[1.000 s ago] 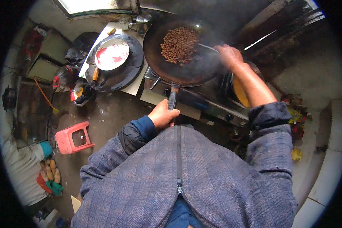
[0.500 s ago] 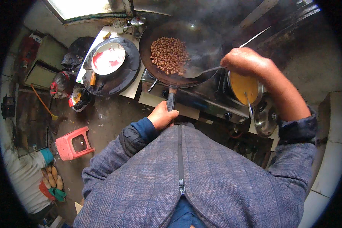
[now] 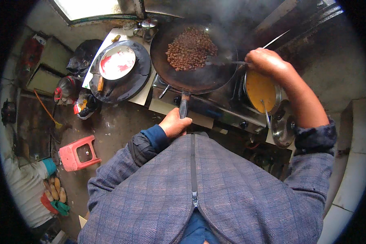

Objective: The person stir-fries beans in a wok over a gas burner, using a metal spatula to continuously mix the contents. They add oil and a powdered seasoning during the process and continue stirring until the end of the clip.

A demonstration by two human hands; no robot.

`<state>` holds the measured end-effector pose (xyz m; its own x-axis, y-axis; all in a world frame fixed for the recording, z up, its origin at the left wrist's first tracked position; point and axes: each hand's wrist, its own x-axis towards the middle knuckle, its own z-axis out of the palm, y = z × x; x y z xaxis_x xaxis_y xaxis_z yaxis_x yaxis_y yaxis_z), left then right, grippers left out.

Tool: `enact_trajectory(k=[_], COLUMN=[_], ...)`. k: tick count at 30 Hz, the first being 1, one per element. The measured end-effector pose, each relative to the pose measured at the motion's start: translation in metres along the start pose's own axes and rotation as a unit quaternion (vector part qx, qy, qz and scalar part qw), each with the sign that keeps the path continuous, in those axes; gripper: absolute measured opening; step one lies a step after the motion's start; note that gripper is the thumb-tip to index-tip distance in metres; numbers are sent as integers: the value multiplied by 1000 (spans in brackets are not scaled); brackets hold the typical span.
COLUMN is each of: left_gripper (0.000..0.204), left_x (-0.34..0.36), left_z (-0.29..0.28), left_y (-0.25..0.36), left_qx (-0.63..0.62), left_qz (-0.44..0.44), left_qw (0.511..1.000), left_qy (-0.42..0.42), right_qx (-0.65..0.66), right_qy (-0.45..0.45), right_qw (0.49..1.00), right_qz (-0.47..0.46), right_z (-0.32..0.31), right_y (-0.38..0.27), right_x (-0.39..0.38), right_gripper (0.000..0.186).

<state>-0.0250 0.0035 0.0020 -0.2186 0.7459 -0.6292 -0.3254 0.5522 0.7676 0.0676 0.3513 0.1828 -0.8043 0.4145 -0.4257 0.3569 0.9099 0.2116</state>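
My left hand (image 3: 175,123) is wrapped round the black grip of the wok handle (image 3: 184,106). Reddish-brown nuts, which look like peanuts (image 3: 190,51), lie heaped in the dark wok (image 3: 213,81), toward its far left side. Above the wok's right rim, my right hand (image 3: 266,62) is closed on a metal wok spatula (image 3: 234,62). The spatula's blade is blurred and meets the right edge of the heap. A thin pale rod (image 3: 277,38) shows beyond my right hand; whether it belongs to the spatula I cannot tell.
Right of the wok, a pot of yellow-orange liquid (image 3: 257,91) holds a spoon (image 3: 266,110), near a metal lid (image 3: 283,129). At left, a white bowl (image 3: 118,67) and an orange-handled tool (image 3: 100,84) rest on a round dark board (image 3: 136,83). A red stool (image 3: 73,156) stands on the floor.
The peanuts have been pushed away from me and to the right in the wok. My right hand has moved slightly right with the spatula. More smoke or steam rises.
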Motion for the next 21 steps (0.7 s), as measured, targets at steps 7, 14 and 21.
enact_trajectory(k=[7,14,21], left_gripper=[33,25,26], left_x=[6,2,5], left_z=[-1,0,0], left_y=[-8,-4,-7], left_qx=[-24,-15,-27], left_qz=[20,-9,11], left_qw=[999,1000,1000], left_qy=[-12,2,-7], right_qx=[-34,25,-51], right_qy=[8,247,49], right_qw=[999,967,988], right_qz=[-10,-60,-134], right_z=[38,99,-1], right_y=[-3,-38,-10], right_x=[39,91,9], right_gripper=[19,32,14])
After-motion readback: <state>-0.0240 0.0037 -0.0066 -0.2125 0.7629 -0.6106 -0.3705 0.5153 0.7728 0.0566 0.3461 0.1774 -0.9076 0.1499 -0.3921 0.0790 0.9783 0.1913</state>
